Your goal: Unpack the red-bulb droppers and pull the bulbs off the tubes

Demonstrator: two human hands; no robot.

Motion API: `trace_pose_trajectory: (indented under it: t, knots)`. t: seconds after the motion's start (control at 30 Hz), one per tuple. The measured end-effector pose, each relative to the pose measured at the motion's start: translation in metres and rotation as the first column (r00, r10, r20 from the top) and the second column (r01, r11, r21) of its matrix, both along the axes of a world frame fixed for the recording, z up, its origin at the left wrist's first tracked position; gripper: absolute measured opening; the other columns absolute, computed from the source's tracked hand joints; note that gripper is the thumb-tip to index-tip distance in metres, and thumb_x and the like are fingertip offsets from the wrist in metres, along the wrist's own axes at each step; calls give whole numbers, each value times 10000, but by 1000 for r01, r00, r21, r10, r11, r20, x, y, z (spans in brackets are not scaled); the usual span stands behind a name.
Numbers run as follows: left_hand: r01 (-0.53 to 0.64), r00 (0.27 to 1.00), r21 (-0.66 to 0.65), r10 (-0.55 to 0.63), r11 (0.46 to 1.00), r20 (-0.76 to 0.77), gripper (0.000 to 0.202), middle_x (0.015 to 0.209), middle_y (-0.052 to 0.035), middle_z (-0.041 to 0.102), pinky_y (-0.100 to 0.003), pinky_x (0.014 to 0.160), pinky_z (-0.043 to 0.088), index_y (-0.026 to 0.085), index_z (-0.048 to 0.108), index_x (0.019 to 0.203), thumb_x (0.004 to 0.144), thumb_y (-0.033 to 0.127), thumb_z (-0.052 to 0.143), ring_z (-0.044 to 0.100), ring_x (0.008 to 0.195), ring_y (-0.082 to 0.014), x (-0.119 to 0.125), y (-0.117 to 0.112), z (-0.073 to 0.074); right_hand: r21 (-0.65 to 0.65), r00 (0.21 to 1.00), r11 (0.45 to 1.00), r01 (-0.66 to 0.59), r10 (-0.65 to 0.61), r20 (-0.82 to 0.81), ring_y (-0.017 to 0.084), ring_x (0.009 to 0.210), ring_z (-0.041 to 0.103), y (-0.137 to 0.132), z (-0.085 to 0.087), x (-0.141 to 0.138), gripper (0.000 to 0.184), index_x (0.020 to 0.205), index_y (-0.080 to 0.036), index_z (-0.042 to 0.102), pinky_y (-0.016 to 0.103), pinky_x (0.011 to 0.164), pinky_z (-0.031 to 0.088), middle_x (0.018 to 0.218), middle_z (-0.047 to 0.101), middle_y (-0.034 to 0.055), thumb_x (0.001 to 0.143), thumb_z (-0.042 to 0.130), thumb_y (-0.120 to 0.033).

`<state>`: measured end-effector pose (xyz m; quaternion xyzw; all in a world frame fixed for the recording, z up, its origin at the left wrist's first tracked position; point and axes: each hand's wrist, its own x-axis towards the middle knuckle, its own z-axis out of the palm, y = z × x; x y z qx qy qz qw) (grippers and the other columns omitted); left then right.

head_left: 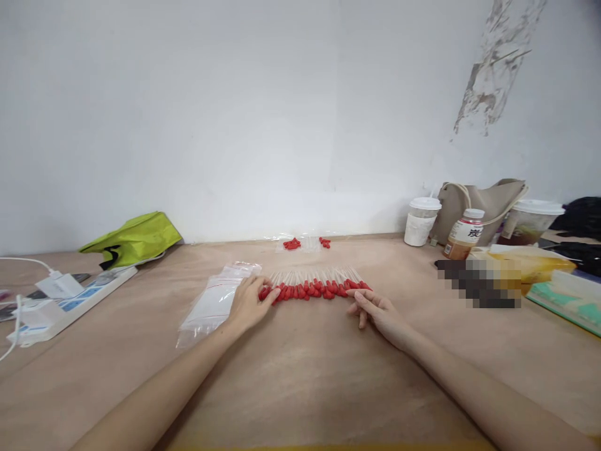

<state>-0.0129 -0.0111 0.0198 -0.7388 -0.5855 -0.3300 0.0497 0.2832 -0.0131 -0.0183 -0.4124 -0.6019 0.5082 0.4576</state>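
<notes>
- a row of red-ended pieces [314, 290] lies side by side mid-desk [310, 376], between the left and right edges, well back from the near edge.
- red ends [328, 292] face the near edge; thin pale stems [300, 275] point toward the far edge.
- our left hand [248, 300] is half curled at the row's left end, thumb and fingers at the red ends. can't tell if it pinches any or just steadies them.
- our right hand [378, 312] is at the right end, thumb and forefinger close together by the last red ends, other fingers loosely bent. can't tell if anything is caught between them.
- weight: we'd guess very light, so one stray knuckle could skew the row.
- stems: look slim, we'd assume they bend or snap under side load. material unclear from here.
- red ends: thicker, easier to hold. soft or hard, we can't say. we'd pinch there, thumb to forefinger, lightly, stems unloaded.
- several at once: press in evenly from both ends; uneven squeeze probably pops the middle ones out.
- flat clear bags [211, 307] sit left of the row, beside our left hand. likely limp and slippery; we'd take one by a corner.
- small red bits [292, 243] near the far edge, with clear film [308, 244]; too small to judge.
</notes>
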Motion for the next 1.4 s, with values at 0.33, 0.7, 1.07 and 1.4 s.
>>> trace_pose_trajectory:
  t: [0.33, 0.7, 1.07, 1.4]
  knots:
    - [-1, 994, -9, 0, 1000, -110, 261, 783, -35, 559, -340, 745, 381, 187, 565, 664, 772, 412, 485, 503, 821, -201, 2, 25, -7, -56, 997, 998, -14, 10, -78, 79, 500, 514, 6, -3, 2, 461, 938, -139, 564, 222, 526, 396, 684, 589, 2, 722, 520, -545]
    - [142, 973, -5, -138, 990, 187, 213, 844, -18, 607, -285, 714, 430, 191, 555, 845, 820, 372, 444, 554, 796, -163, 0, -17, -6, 587, 952, 805, 88, -240, 187, 165, 769, 557, -11, 12, -11, 232, 885, -197, 600, 316, 711, 454, 814, 598, 57, 777, 517, -385]
    - [363, 926, 4, -361, 932, 113, 117, 885, -32, 608, -321, 773, 433, 196, 539, 839, 835, 277, 454, 558, 843, -164, 26, -36, -22, 755, 741, 569, -326, -342, 578, 165, 846, 517, -7, 10, -52, 242, 1032, -262, 595, 360, 817, 315, 846, 642, 32, 825, 501, -346]
    - [460, 886, -30, -461, 887, -55, 272, 1016, -48, 606, -348, 851, 389, 223, 568, 1048, 825, 354, 484, 512, 957, -187, 34, -36, -17, 764, 714, 536, -359, -370, 595, 150, 731, 465, -11, 5, -55, 223, 841, -210, 635, 333, 748, 285, 694, 613, 28, 865, 425, -280]
